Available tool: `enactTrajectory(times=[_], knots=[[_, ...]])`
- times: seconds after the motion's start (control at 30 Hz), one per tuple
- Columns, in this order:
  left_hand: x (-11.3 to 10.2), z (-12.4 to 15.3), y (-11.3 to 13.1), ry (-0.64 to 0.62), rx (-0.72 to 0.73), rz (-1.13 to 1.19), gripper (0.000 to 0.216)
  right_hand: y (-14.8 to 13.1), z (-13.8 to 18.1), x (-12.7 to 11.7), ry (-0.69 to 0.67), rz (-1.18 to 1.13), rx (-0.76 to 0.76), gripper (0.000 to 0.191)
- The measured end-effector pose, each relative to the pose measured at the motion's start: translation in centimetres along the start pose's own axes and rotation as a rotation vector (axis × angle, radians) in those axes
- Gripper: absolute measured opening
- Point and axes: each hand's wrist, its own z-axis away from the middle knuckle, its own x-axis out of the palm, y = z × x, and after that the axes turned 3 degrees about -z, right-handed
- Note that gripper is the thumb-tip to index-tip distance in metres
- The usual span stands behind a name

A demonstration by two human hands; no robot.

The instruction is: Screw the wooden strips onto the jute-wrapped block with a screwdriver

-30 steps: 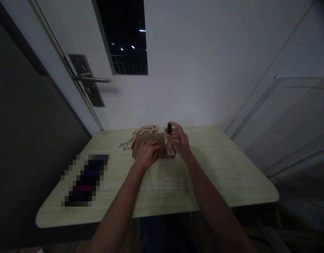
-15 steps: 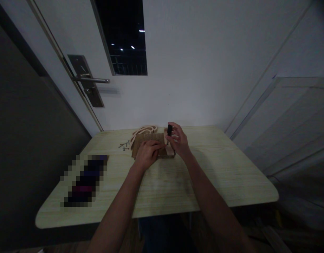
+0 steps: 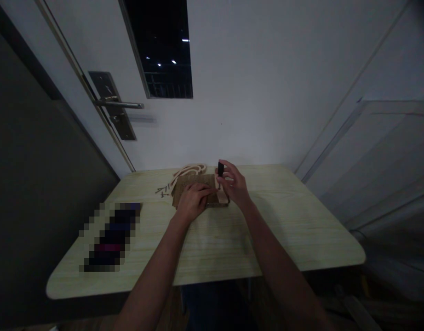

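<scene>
My right hand [image 3: 234, 184] grips a small screwdriver by its black handle [image 3: 220, 168], held upright with the thin shaft pointing down. Its tip meets a pale wooden piece [image 3: 222, 197] at the right end of a brown corrugated cardboard piece [image 3: 179, 188]. Flat across that cardboard lies my left hand [image 3: 193, 200], fingers stretched toward the screwdriver's tip. Whether a screw sits under the tip is too small to make out. Behind the cardboard rest pale curved wooden parts [image 3: 189, 168], and several loose screws [image 3: 163, 190] lie to its left.
The light wood-grain table [image 3: 212, 257] stands against a white door with a metal handle [image 3: 124, 105] and a dark window [image 3: 163, 50]. A blurred-out dark flat object [image 3: 111, 236] lies on the table's left side.
The screwdriver's handle and my right hand have shifted very slightly left. My left hand and the cardboard stay in place.
</scene>
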Motion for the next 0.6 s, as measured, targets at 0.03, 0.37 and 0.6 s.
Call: enactTrajectory(times=[0.03,0.37,0.6], knots=[[0.0,0.0,0.01,0.003,0.0,-0.001,0.041,0.01,-0.01,0.0,0.007,0.002,0.003,0.051],[0.03,-0.08,-0.02,0.004,0.006,-0.012,0.041,-0.34,0.19,-0.05,-0.023,-0.055,-0.009,0.048],[0.06,0.02,-0.08,0.01,0.006,-0.01,0.041,-0.53,0.14,0.17,0.063,0.077,-0.008,0.056]])
